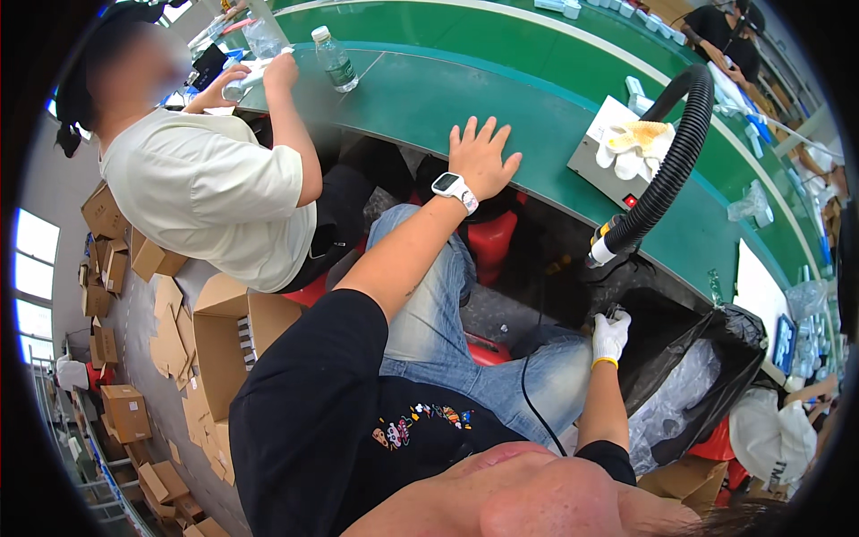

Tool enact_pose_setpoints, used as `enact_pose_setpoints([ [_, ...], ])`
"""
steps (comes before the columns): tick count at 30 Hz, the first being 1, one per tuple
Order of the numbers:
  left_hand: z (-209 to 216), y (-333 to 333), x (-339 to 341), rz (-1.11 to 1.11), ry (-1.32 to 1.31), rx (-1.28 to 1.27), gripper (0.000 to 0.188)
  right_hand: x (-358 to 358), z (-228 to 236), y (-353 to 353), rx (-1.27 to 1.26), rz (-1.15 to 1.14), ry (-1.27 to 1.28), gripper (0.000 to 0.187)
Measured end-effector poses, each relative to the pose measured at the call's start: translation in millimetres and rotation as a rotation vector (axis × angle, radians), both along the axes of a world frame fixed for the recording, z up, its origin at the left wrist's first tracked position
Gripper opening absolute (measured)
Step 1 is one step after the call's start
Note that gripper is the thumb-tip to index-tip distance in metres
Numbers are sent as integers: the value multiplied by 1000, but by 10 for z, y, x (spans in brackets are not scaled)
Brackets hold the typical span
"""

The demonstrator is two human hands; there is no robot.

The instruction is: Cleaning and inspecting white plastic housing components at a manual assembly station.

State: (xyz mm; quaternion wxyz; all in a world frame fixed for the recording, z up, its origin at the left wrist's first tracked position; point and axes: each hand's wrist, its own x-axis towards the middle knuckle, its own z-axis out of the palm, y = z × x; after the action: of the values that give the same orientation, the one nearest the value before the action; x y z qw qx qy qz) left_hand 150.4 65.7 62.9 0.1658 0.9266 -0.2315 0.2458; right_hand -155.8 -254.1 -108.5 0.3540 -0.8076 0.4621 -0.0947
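My bare left hand [483, 159], with a white watch [455, 190] on its wrist, rests palm down on the near edge of the green worktable [420, 98]. Its fingers are spread and hold nothing. Lower and to the right, my right hand [611, 337] wears a white glove with a yellow cuff. It is closed beside my knee, next to a black plastic bag [653, 327]. Something small and dark shows at its fingertips, too unclear to name. A grey box-shaped device [599, 166] stands on the table, with a white glove [637, 148] lying on top.
A black corrugated hose [684, 148] arches over the table's edge. A water bottle [335, 59] stands near a co-worker [215, 188] seated at my left. Beyond runs a green conveyor [501, 45]. Cardboard boxes [224, 340] lie on the floor behind. A black cable [528, 394] crosses my lap.
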Motion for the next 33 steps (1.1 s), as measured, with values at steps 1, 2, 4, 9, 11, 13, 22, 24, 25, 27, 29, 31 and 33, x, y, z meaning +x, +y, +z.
enact_pose_setpoints([
  [1,1,-4,-2,4,1,9,57,0,-5,-2,0,1,-4,54],
  [2,4,-5,-1,10,2,18,57,5,-12,-5,-1,5,-2,54],
  [4,9,-3,-2,19,4,26,57,7,-27,-5,6,4,-2,55],
  [9,8,6,-5,19,-5,-3,57,27,-48,-1,-16,7,6,54],
  [11,11,9,-6,12,-11,-24,58,20,-47,0,-13,12,9,54],
  [13,14,9,-14,14,-6,-5,59,4,-41,-8,-9,6,17,54],
  [22,24,2,-18,19,9,-61,57,22,-123,-43,6,9,15,55],
  [24,19,4,-17,23,24,-78,55,20,-114,-37,-17,22,15,53],
  [25,15,5,-19,18,9,-54,55,18,-110,-33,-29,28,15,53],
  [27,10,7,-23,8,-22,-8,53,19,-98,-22,-22,28,11,53],
  [29,8,9,-25,8,-21,-9,53,24,-80,-11,-10,28,0,53],
  [31,7,10,-25,7,-18,-9,53,30,-61,-7,-13,30,2,54],
  [33,-2,8,-22,7,-17,-7,53,26,-43,-2,-15,34,9,55],
])
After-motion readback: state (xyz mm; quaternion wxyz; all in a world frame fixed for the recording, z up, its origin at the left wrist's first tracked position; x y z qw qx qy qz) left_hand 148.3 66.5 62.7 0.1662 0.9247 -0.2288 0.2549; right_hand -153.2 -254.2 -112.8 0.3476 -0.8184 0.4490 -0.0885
